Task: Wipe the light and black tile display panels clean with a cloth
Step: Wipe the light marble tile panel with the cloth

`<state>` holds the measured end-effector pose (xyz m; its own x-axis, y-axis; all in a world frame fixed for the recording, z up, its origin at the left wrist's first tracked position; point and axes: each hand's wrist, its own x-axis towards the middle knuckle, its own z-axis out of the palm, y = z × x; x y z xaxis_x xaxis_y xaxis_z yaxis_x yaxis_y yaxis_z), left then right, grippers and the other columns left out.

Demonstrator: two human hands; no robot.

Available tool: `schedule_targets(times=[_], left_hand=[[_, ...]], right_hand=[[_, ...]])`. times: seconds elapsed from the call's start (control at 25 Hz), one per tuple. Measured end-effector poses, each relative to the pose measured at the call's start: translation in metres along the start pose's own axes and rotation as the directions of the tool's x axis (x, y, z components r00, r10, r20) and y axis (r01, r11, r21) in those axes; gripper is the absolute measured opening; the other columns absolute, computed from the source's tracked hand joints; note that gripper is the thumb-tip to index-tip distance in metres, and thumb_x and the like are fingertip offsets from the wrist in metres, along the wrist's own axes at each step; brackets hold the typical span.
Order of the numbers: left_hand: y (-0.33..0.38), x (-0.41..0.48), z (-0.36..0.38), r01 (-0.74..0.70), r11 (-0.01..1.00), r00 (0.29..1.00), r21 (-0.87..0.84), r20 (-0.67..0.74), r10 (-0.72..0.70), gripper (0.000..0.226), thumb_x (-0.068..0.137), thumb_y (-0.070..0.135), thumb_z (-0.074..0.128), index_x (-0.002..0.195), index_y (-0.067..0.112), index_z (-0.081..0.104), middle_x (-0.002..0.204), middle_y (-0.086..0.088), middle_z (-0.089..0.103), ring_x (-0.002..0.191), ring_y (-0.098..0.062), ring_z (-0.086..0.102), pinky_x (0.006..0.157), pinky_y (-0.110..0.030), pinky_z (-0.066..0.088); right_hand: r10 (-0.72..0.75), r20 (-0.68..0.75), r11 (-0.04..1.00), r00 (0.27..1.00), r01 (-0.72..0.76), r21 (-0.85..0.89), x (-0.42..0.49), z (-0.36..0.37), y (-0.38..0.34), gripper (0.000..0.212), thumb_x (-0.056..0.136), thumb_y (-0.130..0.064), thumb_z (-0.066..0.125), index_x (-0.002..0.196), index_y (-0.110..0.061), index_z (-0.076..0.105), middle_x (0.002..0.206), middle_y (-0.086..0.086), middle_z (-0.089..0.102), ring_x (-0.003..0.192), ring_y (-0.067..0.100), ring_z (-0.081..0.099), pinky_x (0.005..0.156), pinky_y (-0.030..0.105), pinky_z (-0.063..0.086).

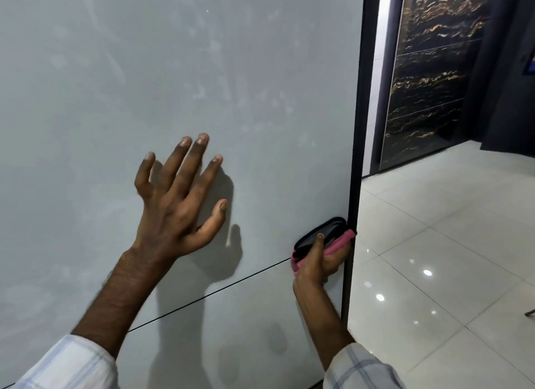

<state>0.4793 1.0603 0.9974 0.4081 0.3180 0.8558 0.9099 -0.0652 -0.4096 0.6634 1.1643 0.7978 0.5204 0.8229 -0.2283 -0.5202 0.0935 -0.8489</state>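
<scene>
From the head view, the left hand (179, 197) is raised in front of the light panel (231, 55), back of the hand toward the camera. Its fingers are straight and spread wide, with the thumb out to the right, and it holds nothing. Its shadow falls close beside it on the panel, so it seems to rest there, though contact cannot be made out for certain. The forearm rises from a pale checked sleeve (72, 365) at the lower left corner.

The right hand (318, 264) is lower, at the right edge of the light panel. Its fingers and thumb are curled round a pink and black cloth (321, 236). The cloth is bunched and pressed to the panel just above the thin dark seam (231, 285) that slants across the surface, and it touches the black frame (354, 157) running down the panel's right edge.

The light panel is pale grey and glossy, with dull smears and streaks over its upper part. Beyond the frame, farther back, stands the black panel (434, 70), veined with gold and divided by thin horizontal joints. A floor (448, 243) of large glossy white tiles reflects points of light.
</scene>
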Motion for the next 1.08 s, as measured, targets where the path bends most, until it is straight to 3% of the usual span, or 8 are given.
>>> schedule_targets(times=[0.24, 0.4, 0.48, 0.56, 0.8, 0.84, 0.96, 1.08], left_hand=[[0.013, 0.081, 0.017, -0.005, 0.998, 0.999, 0.055, -0.053, 0.008, 0.063, 0.100, 0.045, 0.052, 0.156, 0.016, 0.048, 0.167, -0.017, 0.030, 0.156, -0.035, 0.029, 0.117, -0.061, 0.018], [0.009, 0.074, 0.032, -0.048, 0.986, 0.999, 0.160, -0.012, 0.051, 0.061, 0.101, 0.047, 0.050, 0.153, 0.015, 0.051, 0.168, -0.007, 0.034, 0.156, -0.035, 0.029, 0.121, -0.058, 0.018], [0.009, 0.074, 0.033, -0.050, 0.988, 0.999, 0.145, -0.009, 0.052, 0.060, 0.102, 0.047, 0.050, 0.153, 0.016, 0.050, 0.168, -0.003, 0.033, 0.156, -0.034, 0.027, 0.121, -0.056, 0.018], [0.011, 0.075, 0.032, -0.054, 0.989, 0.998, 0.138, -0.018, 0.057, 0.059, 0.102, 0.046, 0.051, 0.152, 0.015, 0.051, 0.169, -0.003, 0.033, 0.157, -0.034, 0.026, 0.122, -0.055, 0.016], [0.016, 0.086, 0.025, -0.006, 0.999, 0.998, 0.038, -0.066, 0.008, 0.053, 0.101, 0.044, 0.054, 0.144, 0.014, 0.060, 0.167, -0.012, 0.034, 0.153, -0.032, 0.032, 0.117, -0.051, 0.021], [0.016, 0.092, 0.021, -0.016, 1.000, 0.997, 0.019, -0.079, 0.018, 0.053, 0.101, 0.044, 0.053, 0.144, 0.014, 0.060, 0.167, -0.014, 0.033, 0.153, -0.032, 0.032, 0.115, -0.051, 0.022], [0.004, 0.120, 0.012, -0.053, 0.997, 0.993, 0.062, -0.099, 0.059, 0.059, 0.102, 0.045, 0.051, 0.151, 0.013, 0.053, 0.168, -0.017, 0.030, 0.155, -0.034, 0.028, 0.116, -0.055, 0.020], [-0.008, 0.130, 0.020, -0.028, 0.989, 0.998, 0.142, -0.048, 0.035, 0.064, 0.103, 0.047, 0.046, 0.155, 0.009, 0.045, 0.170, -0.013, 0.027, 0.157, -0.037, 0.024, 0.119, -0.062, 0.020]], right_hand=[[-0.680, 0.375, 0.596, 0.630, 0.773, -0.219, -0.001, 0.015, -0.036, 0.077, 0.087, -0.027, 0.074, 0.155, -0.018, 0.040, 0.165, 0.004, 0.034, 0.150, 0.021, 0.032, 0.122, 0.042, 0.026], [-0.289, 0.035, 0.952, 0.957, 0.291, -0.096, 0.031, 0.000, -0.031, 0.078, 0.094, -0.026, 0.073, 0.160, -0.021, 0.030, 0.166, 0.004, 0.031, 0.151, 0.025, 0.029, 0.121, 0.061, 0.024], [-0.104, -0.033, 0.988, 0.994, 0.099, -0.119, 0.022, 0.006, -0.036, 0.078, 0.099, -0.023, 0.067, 0.163, -0.023, 0.022, 0.168, 0.003, 0.025, 0.152, 0.024, 0.024, 0.121, 0.065, 0.018], [-0.292, 0.021, 0.946, 0.956, 0.292, -0.141, 0.007, 0.025, -0.061, 0.074, 0.097, -0.026, 0.064, 0.161, -0.020, 0.027, 0.170, 0.001, 0.021, 0.147, 0.009, 0.021, 0.121, 0.051, 0.017], [-0.815, 0.454, 0.308, 0.361, 0.933, -0.188, -0.004, 0.065, -0.116, 0.081, 0.078, -0.030, 0.064, 0.154, -0.017, 0.042, 0.162, 0.002, 0.038, 0.142, 0.031, 0.037, 0.114, 0.043, 0.027], [-0.827, 0.418, 0.342, 0.375, 0.927, -0.155, 0.013, 0.059, -0.110, 0.078, 0.079, -0.030, 0.066, 0.153, -0.018, 0.044, 0.161, 0.002, 0.040, 0.142, 0.031, 0.038, 0.117, 0.045, 0.029], [-0.530, 0.082, 0.828, 0.844, 0.536, -0.165, 0.051, 0.039, -0.092, 0.078, 0.085, -0.046, 0.061, 0.157, -0.027, 0.036, 0.163, -0.002, 0.037, 0.142, 0.028, 0.036, 0.116, 0.059, 0.030], [-0.409, 0.023, 0.874, 0.912, 0.399, -0.277, 0.021, 0.052, -0.099, 0.078, 0.089, -0.049, 0.050, 0.160, -0.025, 0.027, 0.168, -0.002, 0.026, 0.145, 0.028, 0.029, 0.117, 0.061, 0.023]])
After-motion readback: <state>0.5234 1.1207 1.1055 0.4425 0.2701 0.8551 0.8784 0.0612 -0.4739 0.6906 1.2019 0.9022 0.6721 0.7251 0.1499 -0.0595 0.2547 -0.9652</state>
